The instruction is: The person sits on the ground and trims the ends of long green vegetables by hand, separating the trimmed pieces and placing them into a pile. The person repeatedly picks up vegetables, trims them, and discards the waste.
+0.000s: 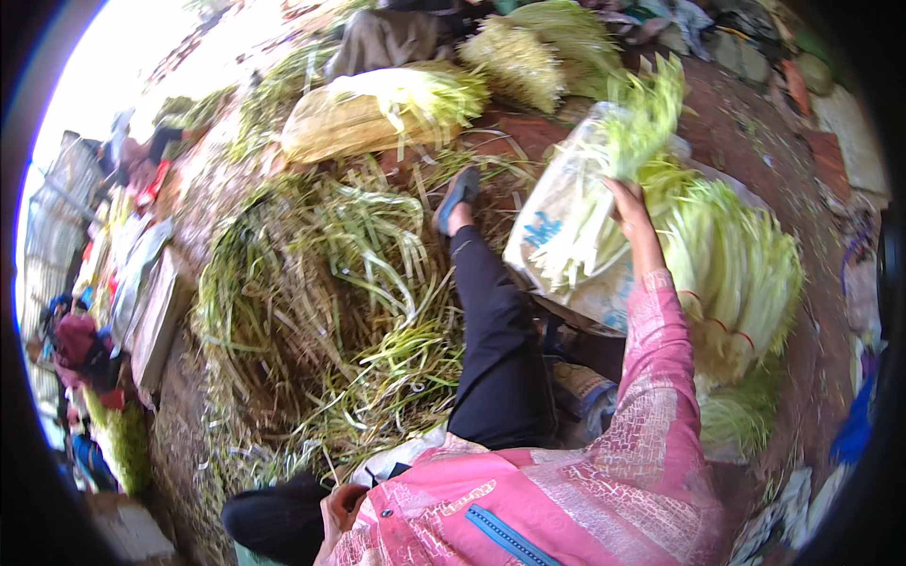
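Note:
My right hand (626, 204) grips a bunch of pale yellow-green leaves (648, 120), likely garlic chives, over a white woven sack (527, 240) that bears blue writing. Loose pale stalks (566, 265) lie on the sack beneath it. Just right of my forearm stand several bundles of the same leaves (743, 262), some tied with red bands. My left hand (347, 504) rests low near my lap, close to my bent knee; its fingers are partly hidden by the sleeve, and I cannot tell if it holds something.
A heap of green and dried leaves (325, 283) covers the ground left of my outstretched leg. Beyond my foot (459, 198) lies a yellowish wrapped bundle (354, 127), with more leaf bundles (513, 60) behind it. People sit at the far left (134, 152) and left edge (78, 347).

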Demonstrator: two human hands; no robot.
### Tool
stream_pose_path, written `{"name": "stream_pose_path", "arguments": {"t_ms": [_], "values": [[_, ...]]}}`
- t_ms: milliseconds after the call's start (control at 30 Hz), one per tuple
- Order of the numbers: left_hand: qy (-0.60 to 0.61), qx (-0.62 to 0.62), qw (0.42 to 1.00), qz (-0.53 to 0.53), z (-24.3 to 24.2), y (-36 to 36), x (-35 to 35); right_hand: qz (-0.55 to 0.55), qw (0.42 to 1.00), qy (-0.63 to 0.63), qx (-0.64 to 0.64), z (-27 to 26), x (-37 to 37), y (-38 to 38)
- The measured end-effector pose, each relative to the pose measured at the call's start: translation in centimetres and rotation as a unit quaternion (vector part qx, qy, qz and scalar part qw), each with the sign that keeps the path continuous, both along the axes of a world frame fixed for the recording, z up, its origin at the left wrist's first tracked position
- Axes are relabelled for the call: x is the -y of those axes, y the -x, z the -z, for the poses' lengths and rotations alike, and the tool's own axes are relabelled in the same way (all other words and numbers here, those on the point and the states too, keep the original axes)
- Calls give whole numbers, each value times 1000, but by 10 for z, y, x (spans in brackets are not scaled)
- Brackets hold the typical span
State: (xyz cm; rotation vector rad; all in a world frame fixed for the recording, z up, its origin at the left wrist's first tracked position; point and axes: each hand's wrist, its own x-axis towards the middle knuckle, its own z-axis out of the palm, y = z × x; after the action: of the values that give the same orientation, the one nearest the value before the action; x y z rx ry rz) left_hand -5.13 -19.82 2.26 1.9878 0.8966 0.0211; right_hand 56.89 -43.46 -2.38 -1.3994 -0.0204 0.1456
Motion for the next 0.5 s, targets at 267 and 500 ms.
{"name": "stream_pose_path", "arguments": {"t_ms": [267, 500], "values": [[-55, -88, 981, -162, -13, 77, 45, 113, 959, 239, -104, 168, 40, -24], [-176, 47, 942, -282, -28, 75, 84, 228, 826, 501, 123, 133, 34, 18]]}}
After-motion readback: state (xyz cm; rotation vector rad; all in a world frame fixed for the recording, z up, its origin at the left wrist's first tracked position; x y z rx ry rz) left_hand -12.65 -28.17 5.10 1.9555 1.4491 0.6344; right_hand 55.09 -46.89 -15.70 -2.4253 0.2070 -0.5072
